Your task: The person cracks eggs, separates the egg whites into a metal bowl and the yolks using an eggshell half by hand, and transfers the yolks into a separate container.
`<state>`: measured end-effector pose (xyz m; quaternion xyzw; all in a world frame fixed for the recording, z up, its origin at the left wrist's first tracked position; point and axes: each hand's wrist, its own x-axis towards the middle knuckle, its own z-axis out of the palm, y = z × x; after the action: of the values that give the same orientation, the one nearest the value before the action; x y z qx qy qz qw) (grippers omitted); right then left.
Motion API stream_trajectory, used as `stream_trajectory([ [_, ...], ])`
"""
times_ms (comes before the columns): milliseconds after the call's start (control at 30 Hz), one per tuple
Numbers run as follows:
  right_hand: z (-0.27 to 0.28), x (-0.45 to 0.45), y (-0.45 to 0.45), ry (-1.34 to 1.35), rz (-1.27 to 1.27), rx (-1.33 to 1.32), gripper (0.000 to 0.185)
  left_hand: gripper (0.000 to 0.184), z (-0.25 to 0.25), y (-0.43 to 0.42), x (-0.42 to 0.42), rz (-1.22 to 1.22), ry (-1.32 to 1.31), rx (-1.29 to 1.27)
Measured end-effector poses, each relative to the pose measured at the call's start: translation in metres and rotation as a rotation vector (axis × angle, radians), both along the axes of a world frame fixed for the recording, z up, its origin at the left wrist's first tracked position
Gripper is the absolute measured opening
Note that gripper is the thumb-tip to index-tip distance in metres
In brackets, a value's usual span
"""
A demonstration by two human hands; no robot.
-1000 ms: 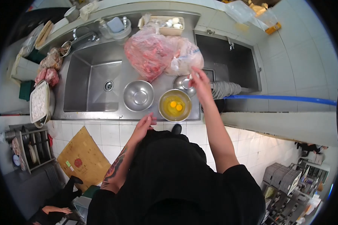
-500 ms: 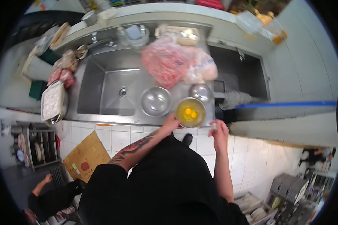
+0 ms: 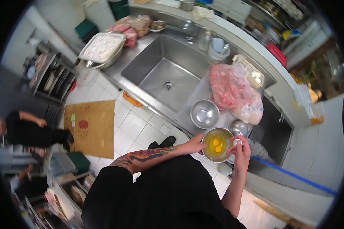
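My left hand [image 3: 195, 144] grips the left rim of a round steel bowl [image 3: 218, 159] near the counter's front edge. Raw egg with two yolks [image 3: 216, 145] lies in it. My right hand [image 3: 241, 151] is at the bowl's right rim, fingers closed on a small white piece that looks like eggshell [image 3: 237, 142]. A second steel bowl [image 3: 205, 114] stands behind and to the left, with nothing visible in it. A smaller steel bowl [image 3: 239, 127] sits just behind the bowl of eggs.
Behind the bowls lie bags of pink meat [image 3: 228, 86] and a carton with eggs [image 3: 254, 74]. The sink [image 3: 160, 72] is to the left, a white-filled tray [image 3: 102, 47] beyond it. A blue pole [image 3: 294, 176] runs at right. A co-worker [image 3: 30, 129] stands far left.
The view has swung left, so the sink and counter sit slanted. My right hand has come up to the bowl's right rim with the white piece. My left hand still holds the bowl.
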<state>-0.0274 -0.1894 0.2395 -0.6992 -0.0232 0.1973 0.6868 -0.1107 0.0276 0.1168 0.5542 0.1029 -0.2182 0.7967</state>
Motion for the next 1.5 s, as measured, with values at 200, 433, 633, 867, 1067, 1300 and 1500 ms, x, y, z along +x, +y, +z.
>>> stream_trajectory([
  [200,-0.003,0.006,0.056,0.041,0.629,0.013,0.032,0.064,-0.001,-0.011,-0.088,0.465,0.015,0.047],
  [433,-0.011,-0.061,0.114,-0.054,1.145,-0.010,0.030,0.059,0.027,-0.049,-0.202,0.968,0.092,0.055],
  [633,-0.011,-0.150,0.127,-0.085,1.453,-0.012,0.032,0.061,0.034,-0.098,-0.305,1.346,0.119,0.023],
  [867,-0.016,-0.250,0.117,-0.042,1.675,-0.045,0.033,0.057,0.019,-0.156,-0.423,1.617,0.183,0.036],
  [1067,-0.022,-0.312,0.114,0.193,1.559,0.002,0.032,0.052,0.012,-0.202,-0.520,1.731,0.266,0.010],
  [1300,0.005,-0.139,0.074,-0.265,0.636,0.013,0.027,0.050,-0.001,-0.250,-0.634,1.768,0.292,0.031],
  [1500,0.064,-0.005,0.000,-0.343,0.214,0.009,0.035,0.052,-0.003,-0.273,-0.692,1.774,0.309,0.076],
])
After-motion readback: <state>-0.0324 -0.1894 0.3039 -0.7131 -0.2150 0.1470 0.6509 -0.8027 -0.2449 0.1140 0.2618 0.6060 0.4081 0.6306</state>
